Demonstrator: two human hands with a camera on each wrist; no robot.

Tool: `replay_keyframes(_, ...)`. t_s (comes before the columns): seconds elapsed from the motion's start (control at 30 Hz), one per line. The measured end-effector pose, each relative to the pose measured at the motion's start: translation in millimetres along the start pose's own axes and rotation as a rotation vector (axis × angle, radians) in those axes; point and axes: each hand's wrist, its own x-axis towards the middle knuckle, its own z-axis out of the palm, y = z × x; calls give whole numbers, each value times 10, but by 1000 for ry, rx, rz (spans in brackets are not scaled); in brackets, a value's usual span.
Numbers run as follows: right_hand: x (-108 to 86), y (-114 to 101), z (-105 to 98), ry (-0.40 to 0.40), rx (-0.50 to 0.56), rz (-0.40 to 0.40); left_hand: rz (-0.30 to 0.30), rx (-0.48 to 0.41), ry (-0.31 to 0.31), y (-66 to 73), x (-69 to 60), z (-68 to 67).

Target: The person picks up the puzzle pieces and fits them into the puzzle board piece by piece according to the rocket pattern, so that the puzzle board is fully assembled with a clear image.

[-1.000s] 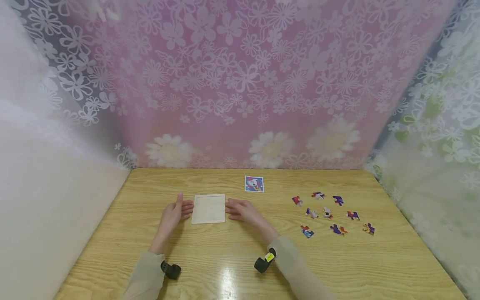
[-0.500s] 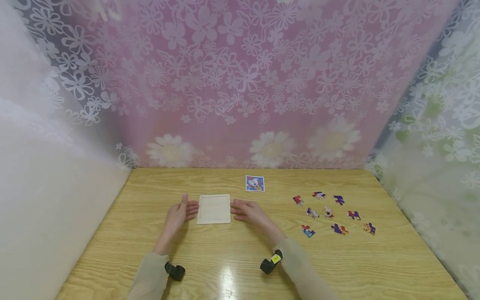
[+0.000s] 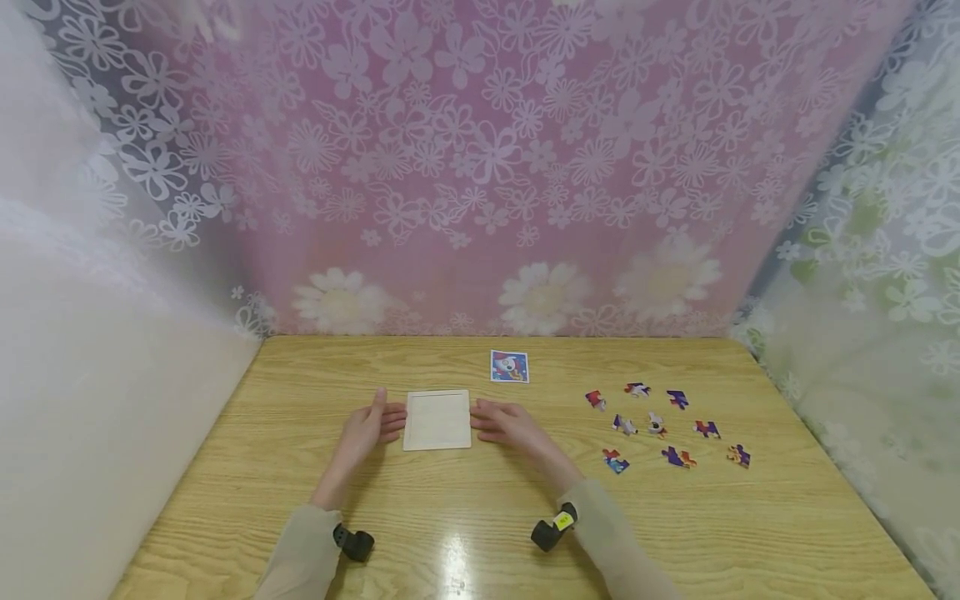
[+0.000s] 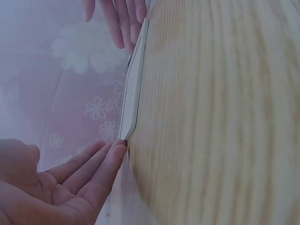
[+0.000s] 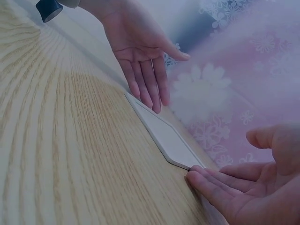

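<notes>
A square, pale wooden puzzle tray (image 3: 437, 421) with a raised rim lies flat on the table between both hands. My left hand (image 3: 365, 430) touches its left edge with straight fingertips, thumb pointing up. On the opposite edge rest the fingertips of my right hand (image 3: 512, 427), its fingers also extended. The left wrist view shows the tray (image 4: 134, 89) edge-on, with the left hand (image 4: 70, 187) at its near end. In the right wrist view, the right hand (image 5: 253, 183) meets the tray's near corner.
Several loose jigsaw pieces (image 3: 656, 426) are spread over the right side of the wooden table (image 3: 450, 517). A small picture card (image 3: 510, 367) with a cartoon character lies behind the tray. A flowered curtain (image 3: 487, 208) hangs along the table's back edge.
Both hands and the tray between them have shifted to the right across the table. The card and the jigsaw pieces stay where they were.
</notes>
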Motion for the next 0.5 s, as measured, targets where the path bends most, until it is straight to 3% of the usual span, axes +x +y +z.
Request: replay_keyframes(0.5, -129, 7, -159, -36, -29, -8, 36, 20, -49, 48, -34, 140)
